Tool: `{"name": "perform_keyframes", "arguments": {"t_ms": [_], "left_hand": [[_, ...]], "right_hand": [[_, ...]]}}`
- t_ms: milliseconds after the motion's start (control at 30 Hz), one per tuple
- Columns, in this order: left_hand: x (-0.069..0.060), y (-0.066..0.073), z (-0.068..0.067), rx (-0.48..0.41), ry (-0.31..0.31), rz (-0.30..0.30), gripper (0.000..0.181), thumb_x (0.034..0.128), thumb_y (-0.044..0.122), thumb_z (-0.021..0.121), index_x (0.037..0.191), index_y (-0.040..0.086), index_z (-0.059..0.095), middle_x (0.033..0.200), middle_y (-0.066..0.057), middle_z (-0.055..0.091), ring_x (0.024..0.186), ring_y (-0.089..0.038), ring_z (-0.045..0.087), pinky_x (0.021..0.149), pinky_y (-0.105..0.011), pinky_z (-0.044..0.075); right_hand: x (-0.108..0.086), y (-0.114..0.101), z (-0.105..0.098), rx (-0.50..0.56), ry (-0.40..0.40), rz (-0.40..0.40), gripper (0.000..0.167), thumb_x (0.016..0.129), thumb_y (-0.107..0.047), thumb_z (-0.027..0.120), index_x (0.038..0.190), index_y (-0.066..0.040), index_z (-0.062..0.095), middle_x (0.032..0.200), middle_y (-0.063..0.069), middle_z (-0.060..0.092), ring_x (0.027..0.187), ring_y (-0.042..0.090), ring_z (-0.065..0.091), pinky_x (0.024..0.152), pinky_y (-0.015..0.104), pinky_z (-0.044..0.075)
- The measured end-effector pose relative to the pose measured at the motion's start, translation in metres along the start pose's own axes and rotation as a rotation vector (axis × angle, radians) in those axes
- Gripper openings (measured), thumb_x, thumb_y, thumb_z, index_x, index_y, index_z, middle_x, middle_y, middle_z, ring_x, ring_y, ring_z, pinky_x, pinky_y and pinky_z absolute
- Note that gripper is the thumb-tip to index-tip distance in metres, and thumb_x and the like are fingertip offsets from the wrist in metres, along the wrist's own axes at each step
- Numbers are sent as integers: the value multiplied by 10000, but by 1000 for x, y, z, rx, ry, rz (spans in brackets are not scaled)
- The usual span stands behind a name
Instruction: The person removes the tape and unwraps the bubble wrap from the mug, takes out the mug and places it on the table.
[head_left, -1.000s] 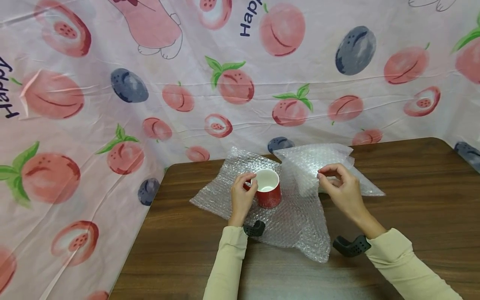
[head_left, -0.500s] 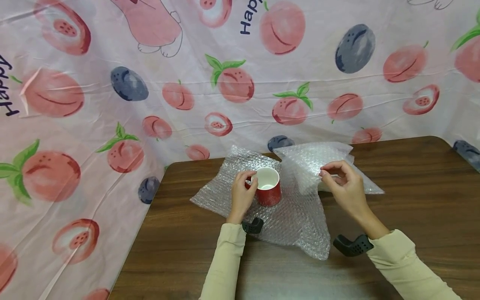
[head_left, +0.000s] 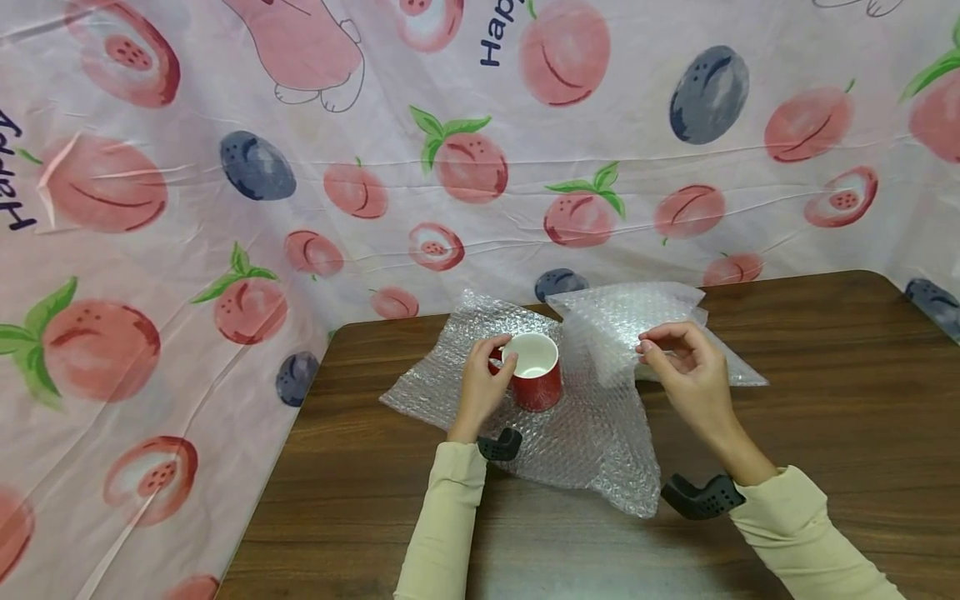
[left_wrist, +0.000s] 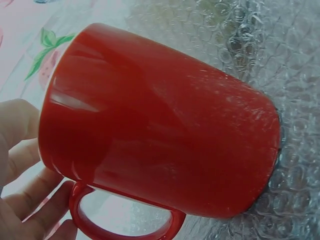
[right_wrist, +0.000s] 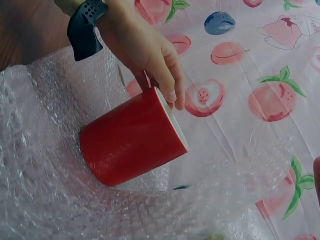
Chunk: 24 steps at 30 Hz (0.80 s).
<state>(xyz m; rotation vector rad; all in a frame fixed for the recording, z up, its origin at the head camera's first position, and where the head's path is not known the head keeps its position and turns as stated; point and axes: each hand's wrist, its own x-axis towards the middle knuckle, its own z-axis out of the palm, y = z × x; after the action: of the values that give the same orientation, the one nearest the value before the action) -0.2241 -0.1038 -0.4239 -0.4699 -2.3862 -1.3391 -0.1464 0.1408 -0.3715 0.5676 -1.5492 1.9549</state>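
Mug [head_left: 537, 393] upright on the spread wrap [head_left: 615, 454], mid-table, nothing covering its rim or the visible red wall; wrap lies under and around it, right part seemingly raised, nothing folded over the mug. So done as far as shown: mug set on sheet, sheet laid out flat-ish on the table [head_left: 352, 500]; not done: no side of the wrap closed round the mug, no tape or tie visible. Reads as an early stage, though stills alone can't settle whether mug is going in or coming out. Left hand [head_left: 482, 387] at the handle side, fingers bent by rim and handle; can't tell if they clamp or just steady. Right hand [head_left: 693, 375] well apart from mug, thumb and index together, apparently pinching the wrap's right edge; clear film, so contact point hard to make out. Hidden: mug's base edge partly lost in bubbles, left palm out of sight in head view, right hand barely in its own wrist view, only a sliver at the edge. Lighter sheets [head_left: 652, 302] behind overlap the wrap; can't tell where one ends, or what, if anything, is underneath
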Motion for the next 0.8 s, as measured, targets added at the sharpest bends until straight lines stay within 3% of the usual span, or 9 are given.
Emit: {"name": "perform_keyframes", "arguments": {"t_ms": [167,367,600,800], "left_hand": [[0,1,-1,-27,1,-19,270,825,69,589,1083,-11,585,988,-151,541,815,-280,523,648,-433,466],[-1,1,-2,-27,39,-25,268,818,63,595,1075,-14,592,997,-156,538,809,-294,537,641,-411,470],[-6,-4,-7,-60,87,-38,303,820,65,593,1106,-32,566,1062,-161,533,995,-288,488,863,-445,371],[-14,-11,-14,-48,148,-52,319,817,75,591,1120,-17,552,1079,-158,528,1023,-288,475,867,-455,360]], "right_hand": [[0,1,2,-5,-3,5,123,770,216,486,889,234,464,847,91,587,751,130,602,645,205,496],[-2,3,5,-91,-4,80,118,780,176,521,895,191,500,835,57,589,740,106,601,637,191,494],[-6,5,4,-96,19,101,115,780,179,516,892,195,493,832,53,589,723,103,605,630,188,493],[-7,8,2,-60,12,80,126,774,199,502,898,213,480,837,65,601,741,103,609,634,184,492]]}}
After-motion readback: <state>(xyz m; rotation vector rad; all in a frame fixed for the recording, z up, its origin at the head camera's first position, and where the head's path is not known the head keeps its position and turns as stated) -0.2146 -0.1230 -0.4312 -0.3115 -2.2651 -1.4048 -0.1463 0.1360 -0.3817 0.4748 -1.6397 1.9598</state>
